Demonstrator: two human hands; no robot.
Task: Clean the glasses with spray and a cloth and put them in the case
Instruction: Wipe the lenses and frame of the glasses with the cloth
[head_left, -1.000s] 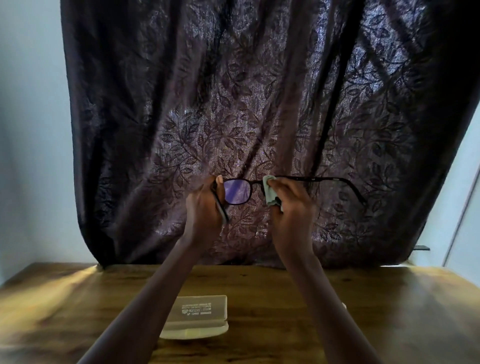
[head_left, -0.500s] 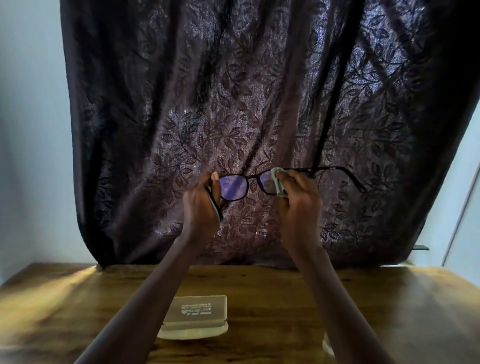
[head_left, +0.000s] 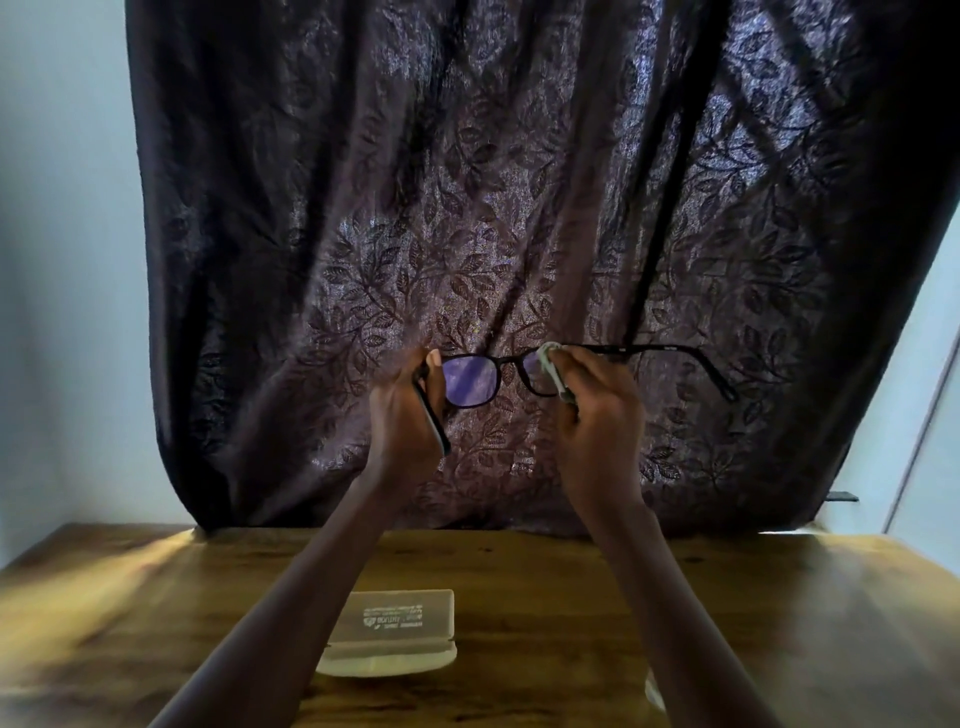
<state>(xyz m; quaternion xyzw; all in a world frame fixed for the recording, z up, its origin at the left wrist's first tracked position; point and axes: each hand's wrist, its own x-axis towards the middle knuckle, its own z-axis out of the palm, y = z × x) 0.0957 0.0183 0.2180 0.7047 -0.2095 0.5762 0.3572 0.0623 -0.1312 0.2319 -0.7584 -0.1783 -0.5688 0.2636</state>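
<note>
1. Head view: glasses held up before a dark curtain, well above the tabletop.
2. Left hand: fingers pinch the frame's end.
3. Right hand: fingers pinch the cloth around the other lens.
4. Case lies on the tabletop between the forearms.

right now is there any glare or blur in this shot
Head view: daylight glows through the curtain; head view: the glasses show a purple sheen on one lens; head view: the table blurs toward its left edge.
</note>
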